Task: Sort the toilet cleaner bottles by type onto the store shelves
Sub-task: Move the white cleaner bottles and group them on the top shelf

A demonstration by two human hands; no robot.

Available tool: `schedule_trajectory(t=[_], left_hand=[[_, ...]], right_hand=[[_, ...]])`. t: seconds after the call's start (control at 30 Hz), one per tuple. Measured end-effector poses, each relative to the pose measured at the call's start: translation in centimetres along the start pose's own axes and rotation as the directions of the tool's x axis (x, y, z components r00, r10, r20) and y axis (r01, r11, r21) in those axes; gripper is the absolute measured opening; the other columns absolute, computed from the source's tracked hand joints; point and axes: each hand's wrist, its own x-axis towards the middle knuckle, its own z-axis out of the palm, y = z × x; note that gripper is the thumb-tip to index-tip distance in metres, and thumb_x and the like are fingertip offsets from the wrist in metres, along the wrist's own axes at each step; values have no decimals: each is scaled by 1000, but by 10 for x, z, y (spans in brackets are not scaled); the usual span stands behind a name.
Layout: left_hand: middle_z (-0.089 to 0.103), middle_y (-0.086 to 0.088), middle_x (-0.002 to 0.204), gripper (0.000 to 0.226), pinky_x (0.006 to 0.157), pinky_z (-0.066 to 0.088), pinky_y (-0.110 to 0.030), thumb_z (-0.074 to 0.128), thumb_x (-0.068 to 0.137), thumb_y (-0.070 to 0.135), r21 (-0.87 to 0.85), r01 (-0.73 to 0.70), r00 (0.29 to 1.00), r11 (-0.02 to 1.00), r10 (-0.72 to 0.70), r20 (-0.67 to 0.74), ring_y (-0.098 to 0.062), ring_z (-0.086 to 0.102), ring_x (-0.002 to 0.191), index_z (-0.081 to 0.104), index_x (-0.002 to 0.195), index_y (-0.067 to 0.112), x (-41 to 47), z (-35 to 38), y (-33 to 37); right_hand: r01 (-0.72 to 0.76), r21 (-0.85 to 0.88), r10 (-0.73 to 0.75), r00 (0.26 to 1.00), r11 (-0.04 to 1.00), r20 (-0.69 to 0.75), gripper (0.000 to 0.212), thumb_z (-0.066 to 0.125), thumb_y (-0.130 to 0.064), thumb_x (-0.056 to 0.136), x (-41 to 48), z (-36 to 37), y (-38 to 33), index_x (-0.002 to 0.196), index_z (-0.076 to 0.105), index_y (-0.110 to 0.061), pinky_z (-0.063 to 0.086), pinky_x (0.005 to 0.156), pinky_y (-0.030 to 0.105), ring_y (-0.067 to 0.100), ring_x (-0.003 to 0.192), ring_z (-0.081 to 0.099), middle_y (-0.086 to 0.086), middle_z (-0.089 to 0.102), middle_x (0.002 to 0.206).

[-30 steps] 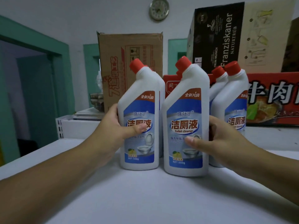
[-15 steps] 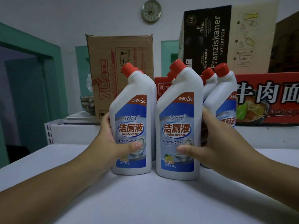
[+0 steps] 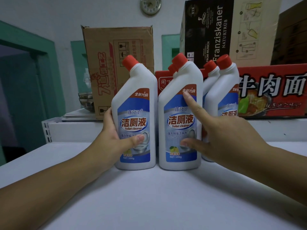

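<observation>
Left grip: the left hand (image 3: 109, 138) is wrapped round the left front bottle (image 3: 134, 100), a white plastic angled-neck toilet cleaner bottle with a red screw cap and a blue label. The thumb (image 3: 137, 140) presses on the label and the fingers go round the far side.
Right grip: the right hand (image 3: 229, 138) holds the right front bottle (image 3: 179, 117), same type. Its thumb sits low on the label and its index finger (image 3: 191, 105) lies straight up the front. The other fingers are hidden round the side, so I read it as a hold, not just a touch.
Where the bottles are: both stand upright on the white flat surface (image 3: 149, 196), side by side and nearly touching, labels facing out.
Why like that: my guess is same type goes together, with the hands squeezing in from the outer sides to tidy the front row.
Arm pose: both forearms reach forward from the bottom corners, low over the surface, converging on the pair.
Behind: more identical rear bottles (image 3: 227, 90) stand just behind and to the right. Further back are a brown cardboard box (image 3: 119, 55), a red noodle carton (image 3: 272, 90) and a black beer carton (image 3: 206, 30).
Progress: looks nearly lined up to me.
</observation>
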Motion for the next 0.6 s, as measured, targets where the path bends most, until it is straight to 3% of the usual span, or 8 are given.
schedule_trajectory(t=[0.13, 0.27, 0.37, 0.43, 0.5, 0.6], left_hand=[[63, 16, 100, 79, 53, 52, -12, 73, 62, 15, 21, 7, 1000, 1000, -7, -9, 10, 67, 77, 30, 124, 38, -1, 2, 0], [62, 17, 99, 75, 50, 50, -11, 72, 67, 12, 37, 4, 1000, 999, -4, -7, 13, 65, 73, 30, 124, 37, 0, 3, 0], [63, 16, 98, 79, 52, 53, -12, 73, 57, 20, 44, 7, 1000, 999, -7, -11, 10, 66, 75, 33, 123, 37, 2, 2, 0], [63, 18, 98, 82, 53, 53, -13, 75, 53, 26, 88, 12, 1000, 996, -11, -13, 7, 67, 76, 33, 122, 39, 2, 1, 0], [65, 17, 100, 86, 60, 56, -17, 78, 52, 28, 104, 10, 1000, 994, -9, -14, -1, 68, 83, 33, 125, 39, 4, -1, -1], [63, 17, 108, 93, 76, 57, -32, 80, 54, 31, 124, -9, 999, 992, 15, -49, -12, 66, 97, 30, 132, 40, 5, -1, 6]], right_hand=[[61, -26, -62, 998, 998, -29, 93, 34, -67, 83, 0, 7, 0, 105, -54, -46, 55, 71, 30, 11, 75, 60, -9, 66, 100], [64, -13, -65, 997, 998, -44, 87, 31, -65, 86, 3, 11, -2, 112, -49, -41, 46, 63, 25, 10, 67, 49, -12, 59, 91], [73, 2, -73, 995, 997, -71, 86, 32, -64, 86, 3, 17, 0, 115, -46, -43, 47, 60, 26, 11, 64, 50, -9, 64, 89], [94, 52, -86, 986, 994, -144, 84, 36, -64, 83, 2, 20, 3, 126, -33, -44, 40, 49, 25, 11, 55, 47, -8, 65, 78], [101, 82, -86, 983, 992, -162, 83, 38, -65, 80, 3, 20, 5, 131, -24, -43, 35, 46, 22, 9, 51, 43, -11, 58, 67], [123, 52, -113, 979, 991, -171, 81, 38, -65, 81, 2, 19, 5, 131, -23, -43, 44, 54, 24, 6, 52, 44, -15, 44, 68]])
